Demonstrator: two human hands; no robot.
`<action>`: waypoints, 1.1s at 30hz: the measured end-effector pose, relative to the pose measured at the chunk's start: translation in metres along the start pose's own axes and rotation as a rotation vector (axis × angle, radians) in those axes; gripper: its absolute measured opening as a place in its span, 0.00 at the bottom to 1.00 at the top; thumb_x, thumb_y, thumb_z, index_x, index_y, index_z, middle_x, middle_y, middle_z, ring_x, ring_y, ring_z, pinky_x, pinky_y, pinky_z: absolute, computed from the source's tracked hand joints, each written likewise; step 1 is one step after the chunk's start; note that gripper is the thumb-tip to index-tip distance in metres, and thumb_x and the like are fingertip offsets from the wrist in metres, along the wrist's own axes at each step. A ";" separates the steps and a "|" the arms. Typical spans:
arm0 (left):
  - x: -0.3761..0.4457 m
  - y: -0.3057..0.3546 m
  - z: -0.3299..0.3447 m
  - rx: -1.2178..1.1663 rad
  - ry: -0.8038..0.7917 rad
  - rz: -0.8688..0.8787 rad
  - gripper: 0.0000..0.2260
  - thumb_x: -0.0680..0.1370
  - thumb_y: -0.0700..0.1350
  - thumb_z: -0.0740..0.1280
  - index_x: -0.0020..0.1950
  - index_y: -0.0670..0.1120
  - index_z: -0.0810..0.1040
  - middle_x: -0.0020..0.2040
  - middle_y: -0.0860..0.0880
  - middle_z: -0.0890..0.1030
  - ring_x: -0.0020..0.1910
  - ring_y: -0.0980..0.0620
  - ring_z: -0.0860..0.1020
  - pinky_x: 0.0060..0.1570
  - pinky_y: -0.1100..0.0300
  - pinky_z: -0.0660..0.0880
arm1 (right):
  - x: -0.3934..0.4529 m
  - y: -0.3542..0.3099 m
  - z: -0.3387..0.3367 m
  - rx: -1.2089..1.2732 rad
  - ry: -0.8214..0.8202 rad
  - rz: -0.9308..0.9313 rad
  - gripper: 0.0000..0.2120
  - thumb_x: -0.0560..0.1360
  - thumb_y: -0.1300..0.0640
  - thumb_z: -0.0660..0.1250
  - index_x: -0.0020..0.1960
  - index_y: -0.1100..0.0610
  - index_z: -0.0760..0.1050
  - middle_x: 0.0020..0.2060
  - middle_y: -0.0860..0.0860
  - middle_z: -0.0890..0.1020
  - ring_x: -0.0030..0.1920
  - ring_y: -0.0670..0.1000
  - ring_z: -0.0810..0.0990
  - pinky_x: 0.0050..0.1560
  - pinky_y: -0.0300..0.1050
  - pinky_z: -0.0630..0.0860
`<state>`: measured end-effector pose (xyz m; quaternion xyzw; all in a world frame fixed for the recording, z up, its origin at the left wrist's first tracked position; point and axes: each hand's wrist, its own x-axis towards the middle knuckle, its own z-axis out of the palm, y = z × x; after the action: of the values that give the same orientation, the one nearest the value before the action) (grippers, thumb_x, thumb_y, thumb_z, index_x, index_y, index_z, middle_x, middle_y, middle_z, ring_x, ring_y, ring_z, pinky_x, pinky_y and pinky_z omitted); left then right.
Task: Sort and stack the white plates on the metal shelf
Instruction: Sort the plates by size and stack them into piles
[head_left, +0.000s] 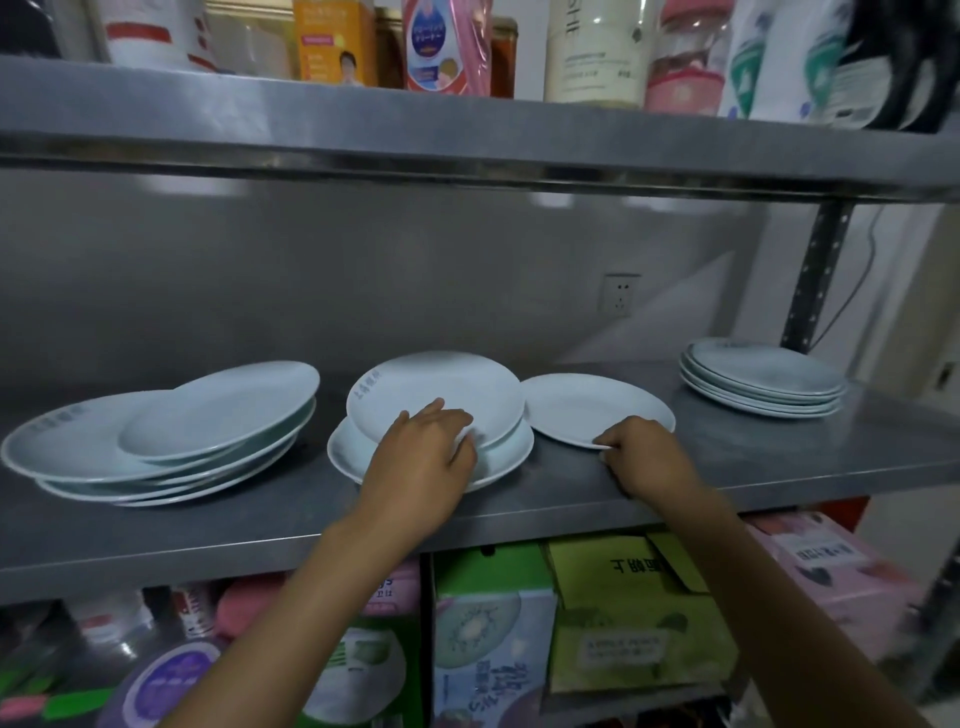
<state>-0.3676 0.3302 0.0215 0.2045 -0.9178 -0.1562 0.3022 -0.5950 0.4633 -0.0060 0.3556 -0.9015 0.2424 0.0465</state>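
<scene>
White plates lie on the middle metal shelf (779, 462). My left hand (423, 457) grips the near rim of the top plate (436, 389) of a small middle pile, whose larger bottom plate (348, 457) shows underneath. My right hand (644, 454) pinches the near edge of a single small plate (587, 402) just right of that pile. A loose, uneven pile of plates (156, 441) sits at the left. A neat stack of plates (763, 376) stands at the far right.
The upper shelf (467, 140) hangs low above the plates and carries bottles, cartons and jars. Below the plate shelf stand cardboard boxes (623, 613) and packets. A perforated upright post (815, 280) rises at the right behind the neat stack.
</scene>
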 end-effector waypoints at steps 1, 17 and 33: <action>-0.001 0.001 0.002 -0.001 -0.002 0.006 0.15 0.81 0.43 0.58 0.67 0.45 0.74 0.67 0.46 0.76 0.75 0.51 0.61 0.72 0.54 0.54 | -0.004 0.001 -0.001 -0.005 0.029 -0.018 0.08 0.72 0.64 0.64 0.38 0.61 0.81 0.34 0.55 0.81 0.40 0.59 0.80 0.43 0.48 0.78; 0.009 0.014 -0.006 -0.216 0.137 0.080 0.23 0.78 0.55 0.64 0.72 0.59 0.66 0.78 0.55 0.55 0.74 0.56 0.59 0.67 0.63 0.58 | -0.047 -0.028 -0.050 0.299 0.594 -0.354 0.09 0.75 0.66 0.67 0.54 0.62 0.81 0.48 0.56 0.84 0.50 0.53 0.78 0.53 0.33 0.66; -0.008 -0.028 -0.042 -0.275 0.393 0.044 0.09 0.68 0.50 0.76 0.45 0.48 0.84 0.47 0.60 0.81 0.56 0.68 0.74 0.55 0.68 0.69 | -0.049 -0.091 -0.016 0.571 0.304 -0.688 0.09 0.74 0.67 0.68 0.49 0.55 0.82 0.45 0.48 0.82 0.51 0.47 0.78 0.54 0.36 0.72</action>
<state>-0.3278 0.3026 0.0384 0.1680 -0.8157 -0.2305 0.5032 -0.4996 0.4440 0.0325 0.5928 -0.6114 0.5004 0.1560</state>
